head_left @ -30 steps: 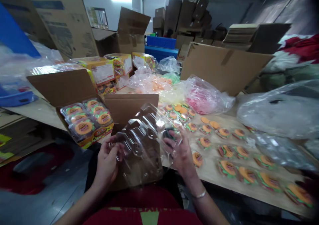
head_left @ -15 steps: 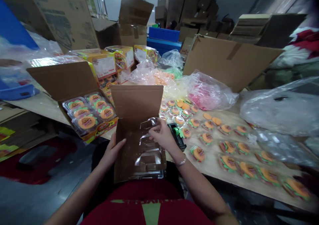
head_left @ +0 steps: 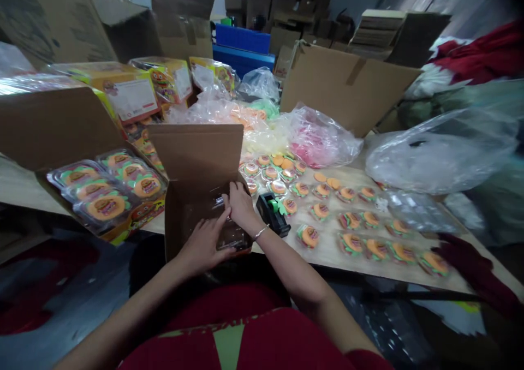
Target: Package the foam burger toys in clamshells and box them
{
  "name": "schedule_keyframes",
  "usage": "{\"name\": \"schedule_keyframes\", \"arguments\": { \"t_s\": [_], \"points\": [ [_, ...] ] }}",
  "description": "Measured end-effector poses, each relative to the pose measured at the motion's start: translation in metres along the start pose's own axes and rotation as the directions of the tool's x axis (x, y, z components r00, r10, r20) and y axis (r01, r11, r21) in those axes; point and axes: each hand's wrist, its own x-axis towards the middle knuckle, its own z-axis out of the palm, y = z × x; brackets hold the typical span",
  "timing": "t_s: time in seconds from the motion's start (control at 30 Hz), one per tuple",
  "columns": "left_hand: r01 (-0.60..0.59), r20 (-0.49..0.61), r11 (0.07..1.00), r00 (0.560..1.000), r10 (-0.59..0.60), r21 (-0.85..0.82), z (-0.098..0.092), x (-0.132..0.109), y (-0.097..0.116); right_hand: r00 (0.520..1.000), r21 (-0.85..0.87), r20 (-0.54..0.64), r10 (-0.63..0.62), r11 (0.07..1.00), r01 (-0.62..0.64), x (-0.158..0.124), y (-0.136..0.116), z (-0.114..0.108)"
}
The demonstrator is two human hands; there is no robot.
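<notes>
An open cardboard box (head_left: 196, 146) stands in front of me with its lid raised. Inside it, along the right part, lies a clear plastic tray (head_left: 231, 233) with moulded hollows. My left hand (head_left: 207, 242) reaches in over the front, thumb and forefinger spread apart on the tray. Bent fingers of my right hand (head_left: 241, 206) are at the tray's far right part, seemingly gripping it; the fingertips are partly hidden. Beside the right wrist sits a black tape dispenser (head_left: 273, 214) with a green roll.
Left stands an open display box (head_left: 139, 217) holding packed toy burgers (head_left: 107, 205). Several wrapped burgers (head_left: 309, 236) lie across the table (head_left: 327, 261) at right. Behind are plastic bags of coloured pieces (head_left: 323, 138) and a large carton (head_left: 347, 86). A blurred dark red shape (head_left: 478, 272) overlaps the right edge.
The clear tray has gone lower into the cardboard box. My left hand has moved from the box's left side onto the tray, and my right hand has reached deeper inside. The view has shifted right.
</notes>
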Motion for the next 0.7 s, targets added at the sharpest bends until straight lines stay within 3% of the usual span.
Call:
{"name": "schedule_keyframes", "arguments": {
  "t_s": [0.1, 0.3, 0.37, 0.43, 0.5, 0.57, 0.63, 0.7],
  "points": [
    [0.086, 0.108, 0.993, 0.991, -0.077, -0.083, 0.000, 0.015, -0.015, 0.995, 0.077, -0.026, -0.096, 0.992, 0.098, -0.005, 0.013, -0.001],
    [0.039, 0.194, 0.999, 0.981, -0.033, -0.024, 0.015, 0.023, -0.051, 0.949, 0.361, 0.037, -0.314, 0.890, 0.280, -0.024, 0.031, -0.011],
    [0.019, 0.252, 0.999, 0.967, -0.025, 0.026, 0.021, 0.023, -0.057, 0.923, 0.424, -0.008, -0.385, 0.834, 0.352, -0.032, 0.033, -0.015],
    [-0.008, 0.292, 0.999, 0.956, -0.008, 0.054, 0.024, 0.024, -0.058, 0.926, 0.411, -0.093, -0.366, 0.833, 0.371, -0.044, 0.037, -0.020],
    [-0.015, 0.302, 0.999, 0.953, -0.002, 0.052, 0.025, 0.027, -0.056, 0.951, 0.279, -0.194, -0.239, 0.916, 0.287, -0.060, 0.048, -0.025],
    [0.000, 0.279, 1.000, 0.960, -0.006, 0.021, 0.024, 0.029, -0.053, 0.960, 0.075, -0.274, -0.053, 0.994, 0.076, -0.077, 0.064, -0.030],
    [0.013, 0.244, 1.000, 0.970, -0.010, -0.010, 0.023, 0.031, -0.051, 0.949, -0.087, -0.283, 0.141, 0.981, -0.171, -0.093, 0.081, -0.032],
    [0.004, 0.229, 1.000, 0.973, -0.003, -0.005, 0.024, 0.031, -0.054, 0.932, -0.155, -0.218, 0.288, 0.933, -0.324, -0.105, 0.092, -0.031]
  ]
}}
